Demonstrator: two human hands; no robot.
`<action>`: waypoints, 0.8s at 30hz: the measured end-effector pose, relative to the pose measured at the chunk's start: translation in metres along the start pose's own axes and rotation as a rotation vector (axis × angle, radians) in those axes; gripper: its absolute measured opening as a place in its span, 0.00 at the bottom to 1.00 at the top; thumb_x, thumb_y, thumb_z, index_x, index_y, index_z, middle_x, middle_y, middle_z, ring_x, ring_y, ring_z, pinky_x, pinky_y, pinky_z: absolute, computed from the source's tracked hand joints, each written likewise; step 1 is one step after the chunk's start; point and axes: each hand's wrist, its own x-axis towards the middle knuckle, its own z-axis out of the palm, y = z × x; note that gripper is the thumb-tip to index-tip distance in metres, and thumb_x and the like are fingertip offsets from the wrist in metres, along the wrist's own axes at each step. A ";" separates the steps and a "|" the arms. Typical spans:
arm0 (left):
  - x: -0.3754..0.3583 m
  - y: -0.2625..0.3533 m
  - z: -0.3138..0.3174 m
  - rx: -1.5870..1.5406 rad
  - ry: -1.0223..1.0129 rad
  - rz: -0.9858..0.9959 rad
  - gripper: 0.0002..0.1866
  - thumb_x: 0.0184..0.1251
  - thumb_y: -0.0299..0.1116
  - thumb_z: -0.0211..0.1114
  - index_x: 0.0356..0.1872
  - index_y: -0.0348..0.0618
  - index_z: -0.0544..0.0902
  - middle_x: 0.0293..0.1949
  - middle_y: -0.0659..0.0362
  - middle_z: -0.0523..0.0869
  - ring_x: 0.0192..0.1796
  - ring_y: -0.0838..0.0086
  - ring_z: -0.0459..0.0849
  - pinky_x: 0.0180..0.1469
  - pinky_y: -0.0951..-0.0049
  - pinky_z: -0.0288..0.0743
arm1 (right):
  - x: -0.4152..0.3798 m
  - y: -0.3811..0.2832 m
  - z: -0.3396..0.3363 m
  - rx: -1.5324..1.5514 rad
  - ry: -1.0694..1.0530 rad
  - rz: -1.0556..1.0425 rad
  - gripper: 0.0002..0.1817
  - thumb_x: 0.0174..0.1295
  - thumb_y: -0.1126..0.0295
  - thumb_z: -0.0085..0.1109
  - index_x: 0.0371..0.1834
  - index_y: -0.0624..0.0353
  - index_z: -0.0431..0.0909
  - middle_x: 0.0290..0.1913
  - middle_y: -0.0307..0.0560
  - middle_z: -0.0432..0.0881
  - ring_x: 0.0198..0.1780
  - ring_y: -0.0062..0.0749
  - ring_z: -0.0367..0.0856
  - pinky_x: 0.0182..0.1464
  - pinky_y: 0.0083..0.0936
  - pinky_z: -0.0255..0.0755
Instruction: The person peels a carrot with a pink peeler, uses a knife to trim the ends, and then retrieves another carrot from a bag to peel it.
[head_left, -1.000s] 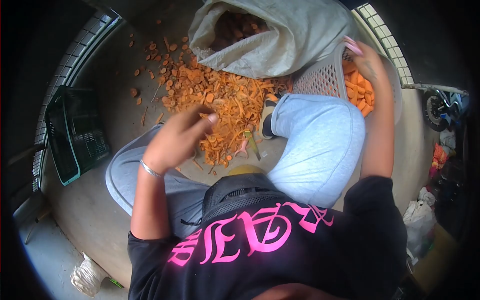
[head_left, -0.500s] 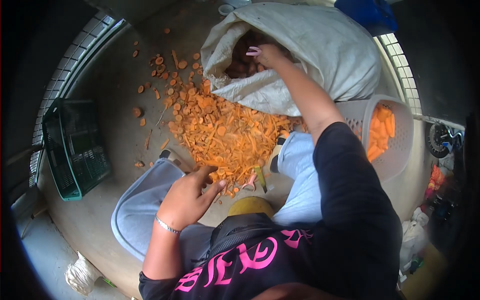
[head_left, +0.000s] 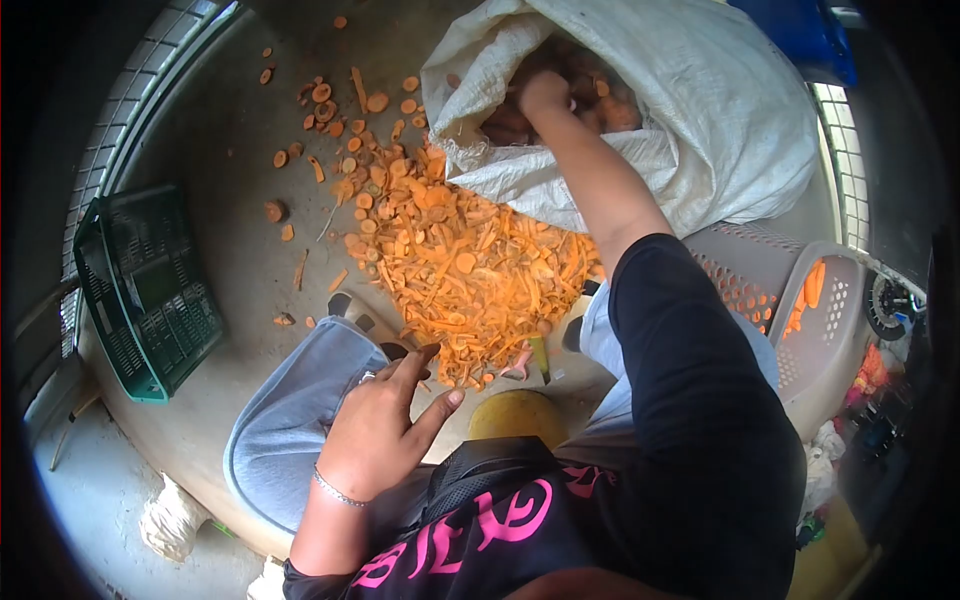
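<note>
My right hand (head_left: 546, 94) reaches inside the mouth of a white woven sack (head_left: 720, 110), among brownish-orange carrots (head_left: 620, 112). Its fingers are mostly hidden, and only a small pale pink bit of a peeler (head_left: 572, 104) shows beside it. Over my left knee, my left hand (head_left: 375, 430) is open and holds nothing, with thumb and fingers apart. Between my feet spreads a heap of orange peels and cut carrot ends (head_left: 465, 262). At the heap's near edge lie another pink peeler (head_left: 517, 362) and a green-handled tool (head_left: 540, 358), perhaps a knife.
A pale perforated basket (head_left: 835, 335) with peeled carrots (head_left: 806, 298) lies tipped to my right. On the left, a green crate (head_left: 150, 300) stands on its side. A yellow rounded thing (head_left: 517, 420) is between my legs. Behind the sack is a blue container (head_left: 795, 35).
My right hand has gone deeper into the sack, and the pink peeler seen in it is now mostly hidden. My left hand's fingers have spread a little. The whole view has shifted slightly.
</note>
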 end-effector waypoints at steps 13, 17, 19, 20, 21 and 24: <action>-0.027 -0.001 -0.002 0.047 0.088 0.036 0.25 0.65 0.42 0.63 0.60 0.40 0.74 0.42 0.46 0.85 0.48 0.52 0.83 0.50 0.60 0.74 | -0.093 0.018 -0.119 0.355 -0.360 -0.144 0.21 0.42 0.50 0.70 0.28 0.57 0.82 0.23 0.37 0.81 0.23 0.24 0.76 0.30 0.22 0.72; -0.044 -0.001 0.005 0.070 0.152 0.059 0.25 0.65 0.41 0.64 0.60 0.40 0.74 0.42 0.46 0.85 0.48 0.51 0.82 0.49 0.60 0.74 | -0.180 0.027 -0.137 0.075 -0.056 -0.593 0.30 0.38 0.50 0.73 0.43 0.56 0.82 0.37 0.47 0.86 0.35 0.36 0.85 0.37 0.29 0.78; -0.052 -0.003 0.013 0.067 0.154 0.089 0.25 0.65 0.41 0.63 0.60 0.39 0.74 0.43 0.45 0.84 0.49 0.51 0.82 0.49 0.60 0.74 | -0.225 0.029 -0.126 0.104 -0.228 -0.612 0.36 0.40 0.49 0.73 0.52 0.57 0.75 0.46 0.55 0.82 0.43 0.43 0.83 0.46 0.37 0.77; -0.057 -0.003 0.018 0.053 0.140 0.094 0.25 0.65 0.41 0.63 0.60 0.39 0.74 0.44 0.44 0.84 0.49 0.51 0.82 0.50 0.60 0.74 | -0.252 0.026 -0.118 0.145 -0.223 -0.721 0.36 0.41 0.51 0.73 0.53 0.57 0.74 0.45 0.56 0.82 0.43 0.45 0.83 0.46 0.38 0.77; -0.059 -0.003 0.022 0.038 0.129 0.101 0.25 0.65 0.41 0.63 0.60 0.39 0.74 0.44 0.44 0.84 0.49 0.51 0.82 0.50 0.60 0.74 | -0.272 0.022 -0.106 0.184 -0.217 -0.830 0.36 0.42 0.52 0.73 0.54 0.58 0.73 0.44 0.56 0.82 0.44 0.48 0.83 0.46 0.39 0.77; -0.068 -0.004 0.031 0.024 0.121 0.047 0.26 0.65 0.42 0.63 0.59 0.37 0.74 0.44 0.44 0.84 0.49 0.51 0.82 0.50 0.59 0.75 | -0.289 0.022 -0.030 -0.145 -0.214 -0.688 0.33 0.43 0.55 0.74 0.52 0.57 0.75 0.43 0.54 0.82 0.44 0.49 0.83 0.44 0.40 0.77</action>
